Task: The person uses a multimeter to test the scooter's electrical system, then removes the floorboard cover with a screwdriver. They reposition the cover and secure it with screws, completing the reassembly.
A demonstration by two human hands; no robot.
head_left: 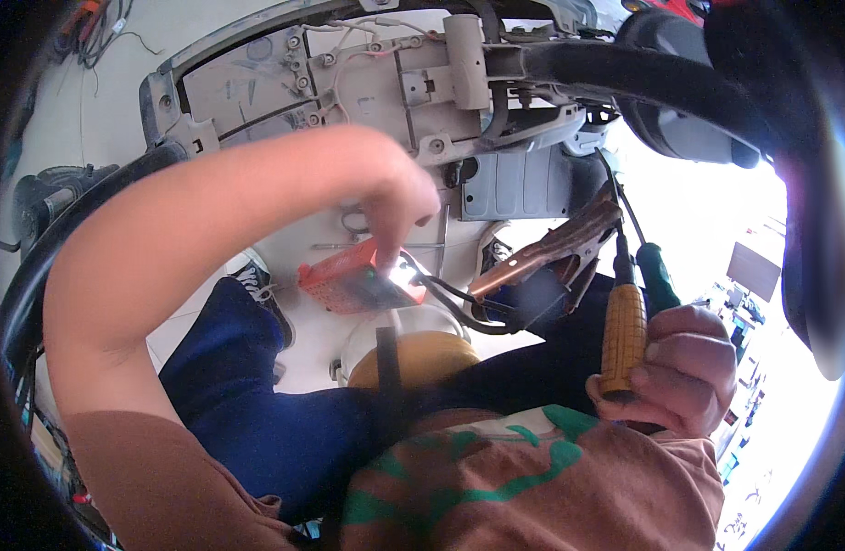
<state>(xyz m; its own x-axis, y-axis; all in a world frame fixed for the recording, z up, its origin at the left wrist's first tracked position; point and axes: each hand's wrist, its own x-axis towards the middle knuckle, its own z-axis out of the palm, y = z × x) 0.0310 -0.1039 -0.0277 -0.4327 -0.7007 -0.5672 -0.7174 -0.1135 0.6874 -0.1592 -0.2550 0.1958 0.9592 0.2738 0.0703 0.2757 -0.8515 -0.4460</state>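
Observation:
My left hand bends down over a small orange-red plastic basket on the floor. Its fingers are pressed together and point into the basket, with the tips lost in glare. What they hold, if anything, is hidden. My right hand is wrapped round a screwdriver with a yellow ribbed handle and another tool with a dark green handle. Both shafts point up and away from me. Left of these shafts is a copper-coloured clamp-like metal piece with a black cable beside it.
A large grey plastic vehicle panel with wires spans the far side. A thick black tube runs across the upper right. A grey ribbed panel lies behind the clamp. Between my knees is a round yellow-and-clear object.

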